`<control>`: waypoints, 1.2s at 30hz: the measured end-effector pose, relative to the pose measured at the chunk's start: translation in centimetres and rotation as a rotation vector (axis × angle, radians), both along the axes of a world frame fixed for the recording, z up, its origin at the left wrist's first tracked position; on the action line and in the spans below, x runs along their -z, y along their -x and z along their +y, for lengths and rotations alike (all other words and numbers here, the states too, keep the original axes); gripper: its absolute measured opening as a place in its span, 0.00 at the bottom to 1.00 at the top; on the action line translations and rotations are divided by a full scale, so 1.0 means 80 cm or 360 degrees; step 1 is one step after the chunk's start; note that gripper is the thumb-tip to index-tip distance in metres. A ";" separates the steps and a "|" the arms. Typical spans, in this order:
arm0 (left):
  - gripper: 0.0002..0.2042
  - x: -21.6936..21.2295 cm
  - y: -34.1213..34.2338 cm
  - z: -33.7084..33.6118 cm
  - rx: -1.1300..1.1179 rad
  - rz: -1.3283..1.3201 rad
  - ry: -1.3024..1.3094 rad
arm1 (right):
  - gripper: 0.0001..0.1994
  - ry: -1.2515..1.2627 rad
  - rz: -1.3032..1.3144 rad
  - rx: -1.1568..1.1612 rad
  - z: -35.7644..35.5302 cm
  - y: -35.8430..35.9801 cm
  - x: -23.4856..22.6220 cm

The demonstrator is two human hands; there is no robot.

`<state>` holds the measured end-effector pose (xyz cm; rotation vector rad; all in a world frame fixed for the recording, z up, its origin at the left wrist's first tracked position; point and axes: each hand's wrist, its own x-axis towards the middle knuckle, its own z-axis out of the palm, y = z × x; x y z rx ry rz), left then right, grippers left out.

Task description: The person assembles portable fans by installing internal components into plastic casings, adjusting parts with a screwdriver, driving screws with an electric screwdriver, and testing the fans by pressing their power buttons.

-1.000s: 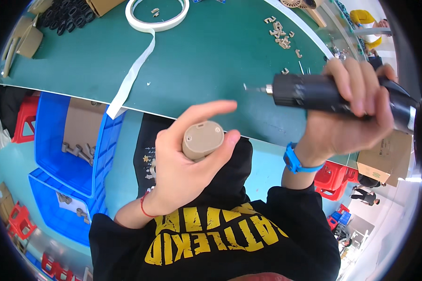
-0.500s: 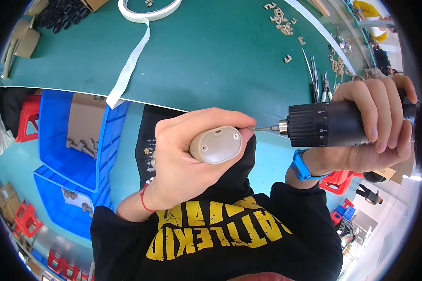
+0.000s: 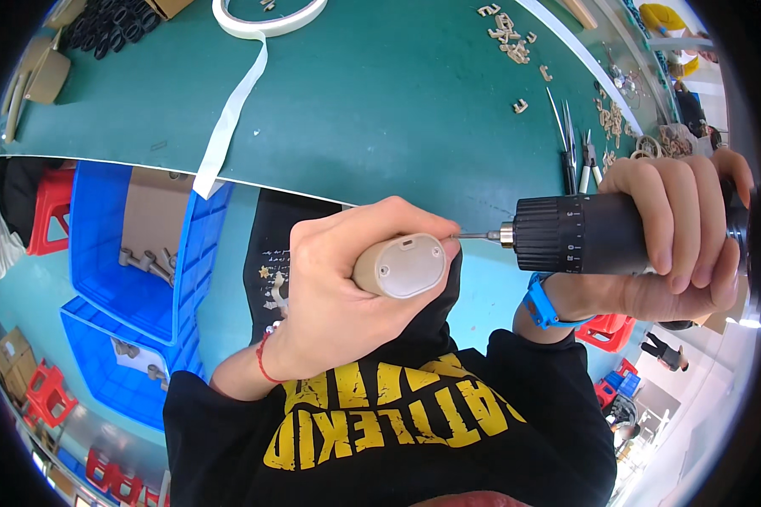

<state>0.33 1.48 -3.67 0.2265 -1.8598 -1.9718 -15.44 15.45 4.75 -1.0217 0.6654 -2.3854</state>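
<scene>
My left hand is wrapped round a beige device with an oval end, which has a small slot and two screws showing. Its thumb and forefinger pinch at the tip of a driver bit, and what lies between them is too small to make out. In my right hand is a black electric screwdriver, held level with its thin metal bit pointing left. The bit's tip meets the left fingertips beside the device. A blue band is on my right wrist.
A green table spans the far side, with a tape roll, small beige clips, tweezers and pliers on it. Blue bins holding grey-beige parts stand at the left. A red stool is beyond them.
My left hand and the device have shifted slightly right. The screwdriver has dropped a little and turned slightly in my right hand; its bit stays at the left fingertips.
</scene>
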 end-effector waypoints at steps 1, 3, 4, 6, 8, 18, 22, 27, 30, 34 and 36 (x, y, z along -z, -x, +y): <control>0.06 0.000 0.000 0.001 0.0000 -0.0002 -0.0002 | 0.19 -0.0002 -0.0002 0.0000 0.003 0.001 -0.001; 0.06 0.000 -0.001 0.001 0.0015 -0.0012 0.0017 | 0.15 -0.0076 -0.0006 -0.0027 0.010 0.002 -0.004; 0.06 0.001 -0.001 0.001 0.0012 -0.0014 0.0016 | 0.13 -0.0112 -0.0008 -0.0043 0.012 0.002 -0.008; 0.10 0.003 -0.002 0.000 0.0028 0.0035 0.0091 | 0.10 -0.0184 -0.0012 -0.0077 0.017 0.002 -0.017; 0.13 -0.005 -0.004 -0.004 0.0069 -0.0051 0.0040 | 0.10 -0.0255 -0.0010 -0.0110 0.023 0.002 -0.024; 0.16 0.012 -0.007 -0.008 0.0206 0.0107 0.0425 | 0.08 -0.0207 -0.0044 -0.0388 0.049 0.014 -0.041; 0.14 0.008 -0.004 -0.007 0.0281 0.0116 0.0538 | 0.06 -0.0175 0.0022 -0.0547 0.059 0.016 -0.044; 0.14 0.009 -0.004 -0.005 0.0295 0.0119 0.0556 | 0.07 -0.0124 0.0080 -0.0727 0.068 0.023 -0.037; 0.15 0.010 -0.003 -0.002 0.0338 0.0124 0.0530 | 0.06 -0.0127 0.0034 -0.0666 0.056 0.022 -0.029; 0.16 0.009 -0.003 -0.002 0.0471 0.0051 0.0536 | 0.06 -0.0138 -0.0026 -0.0573 0.040 0.022 -0.018; 0.17 0.009 -0.005 -0.002 0.0498 0.0015 0.0569 | 0.06 -0.0126 -0.0072 -0.0557 0.026 0.000 -0.012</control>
